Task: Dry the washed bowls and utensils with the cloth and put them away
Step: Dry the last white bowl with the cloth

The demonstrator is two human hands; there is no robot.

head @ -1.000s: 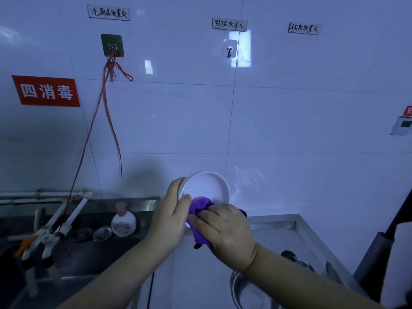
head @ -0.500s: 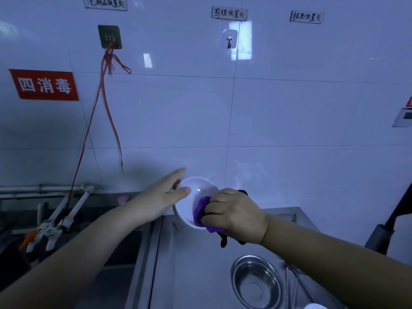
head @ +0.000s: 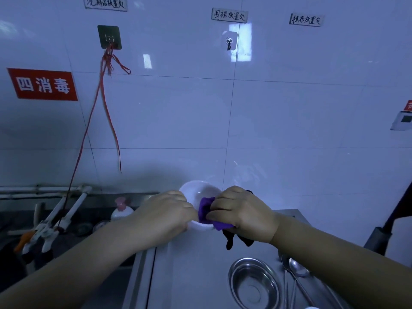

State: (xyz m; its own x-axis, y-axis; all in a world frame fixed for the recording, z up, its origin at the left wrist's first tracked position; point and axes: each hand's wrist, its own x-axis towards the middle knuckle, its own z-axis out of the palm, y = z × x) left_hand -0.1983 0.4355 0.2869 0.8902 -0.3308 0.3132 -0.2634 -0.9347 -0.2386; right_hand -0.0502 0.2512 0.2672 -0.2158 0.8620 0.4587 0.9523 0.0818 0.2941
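Note:
A small white bowl [head: 198, 194] is held above the steel counter, its opening facing me. My left hand [head: 166, 211] grips its left rim. My right hand [head: 242, 209] holds a purple cloth [head: 206, 211] and presses it against the bowl's right rim and inside. A dark part of the cloth hangs below my right hand. On the counter at lower right lie a steel bowl [head: 253, 284] and several steel utensils [head: 294, 273], including a spoon.
The steel counter [head: 191, 275] runs below my hands. A sink area at left holds a soap bottle [head: 121, 209] and tap handles [head: 55, 221]. The tiled wall carries hooks [head: 229, 42], a red cord and a red sign. A dark object [head: 388, 230] stands at right.
The bowl has turned in my hands, and my left hand has shifted from its back edge to cover its left rim. The cloth has moved along the right rim. The view has tilted slightly.

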